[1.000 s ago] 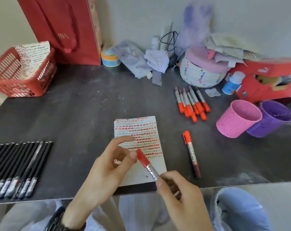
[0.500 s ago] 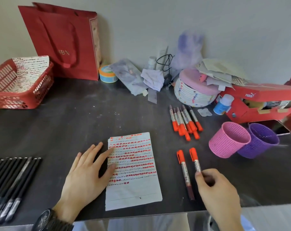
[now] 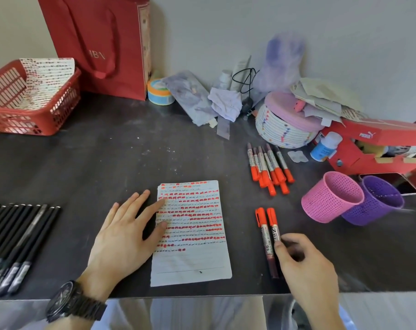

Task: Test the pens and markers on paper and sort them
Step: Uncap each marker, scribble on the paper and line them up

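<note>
Flat left hand (image 3: 126, 232) presses paper (image 3: 192, 258); right hand (image 3: 304, 265) pinches a marker (image 3: 274, 231). Lay it straight, cap at 12 o'clock, beside the other marker (image 3: 264, 234).

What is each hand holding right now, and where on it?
Left hand holds nothing, flat on the edge of the paper. Right hand touches the rear barrel of the marker lying on the table; whether it grips cannot be told.

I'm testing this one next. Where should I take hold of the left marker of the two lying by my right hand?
Pinch the left marker at its labelled barrel near the orange cap, coming from above and its left side. It lies flat, cap away from you, and its right side lies close against the right marker, which your right hand holds.
</note>
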Available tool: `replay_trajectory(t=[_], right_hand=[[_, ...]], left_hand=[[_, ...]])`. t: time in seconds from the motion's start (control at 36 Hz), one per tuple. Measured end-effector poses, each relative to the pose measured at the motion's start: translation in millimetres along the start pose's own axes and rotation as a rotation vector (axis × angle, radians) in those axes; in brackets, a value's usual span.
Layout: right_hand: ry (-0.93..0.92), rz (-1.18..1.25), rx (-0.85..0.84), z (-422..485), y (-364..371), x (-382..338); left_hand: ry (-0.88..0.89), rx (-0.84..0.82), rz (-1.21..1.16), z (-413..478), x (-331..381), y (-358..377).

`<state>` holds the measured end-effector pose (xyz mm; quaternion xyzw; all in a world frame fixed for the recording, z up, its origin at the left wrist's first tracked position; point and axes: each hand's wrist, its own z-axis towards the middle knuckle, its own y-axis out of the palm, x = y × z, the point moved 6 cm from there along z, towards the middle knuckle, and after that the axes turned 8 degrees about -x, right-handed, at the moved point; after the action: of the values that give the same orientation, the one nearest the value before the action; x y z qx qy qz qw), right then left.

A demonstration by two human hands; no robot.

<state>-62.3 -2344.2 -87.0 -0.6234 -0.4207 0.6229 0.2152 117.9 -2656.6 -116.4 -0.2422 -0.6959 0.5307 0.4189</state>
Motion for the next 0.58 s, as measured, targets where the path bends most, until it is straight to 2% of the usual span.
replay_trajectory(t=[0.36,0.58], right_hand=[[-0.017,-0.035,-0.053,4.5,4.5,2.5],[0.015,0.027,0.003,5.4,0.3,4.0]], left_hand=[[0.004,0.007,-0.009,2.0,-2.2,2.8],[0.005,0.002,-0.016,1.9,-1.9,3.8]])
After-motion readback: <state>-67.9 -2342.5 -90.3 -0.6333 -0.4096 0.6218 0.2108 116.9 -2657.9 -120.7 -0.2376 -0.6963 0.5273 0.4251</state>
